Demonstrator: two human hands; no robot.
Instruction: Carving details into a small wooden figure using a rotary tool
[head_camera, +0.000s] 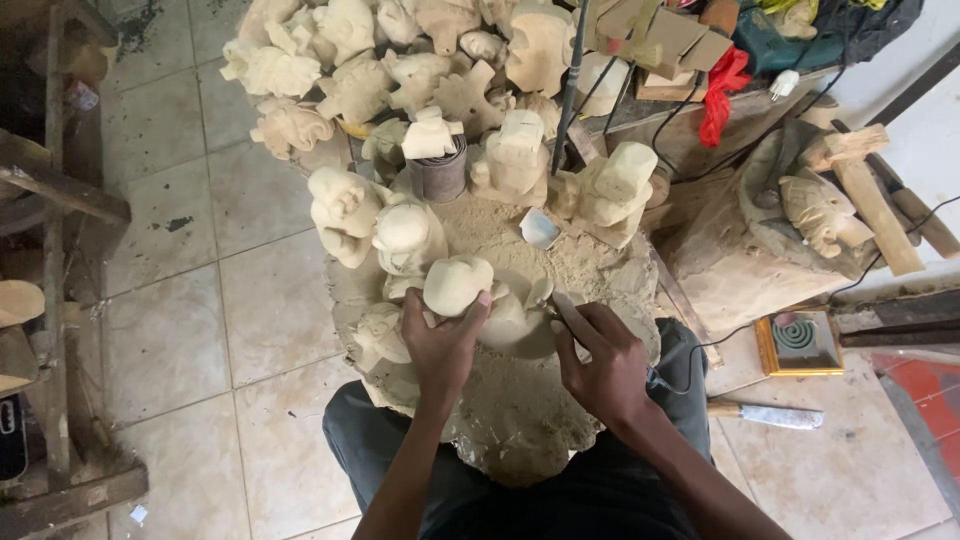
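Two hands in my view, both low centre, working over a sawdust-covered stump that serves as the desk. My left hand is clenched around a pale wood carving, a rounded unfinished figure, thumb and fingers wrapped on its lower half, holding it down near the middle of the desk. My right hand sits just right of it, closed on a thin carving tool whose tip points toward the carving; whether the tip touches the wood, can't tell. A black cord runs out from behind the right wrist toward the floor.

More rough carved figures stand just behind the held one, on the desk's far-left part. A big heap of similar pale carvings piles up past the far edge. A small metal can stands among them, a carving stuck on top. A small white shard-like piece lies in the sawdust, far right of centre.

Right of the desk, a larger block with an elephant-like carving, a wooden mallet beside it. On the tiled floor: a yellow-framed tray with a green coil and a knife with a wooden handle. Dark trousers at bottom edge.
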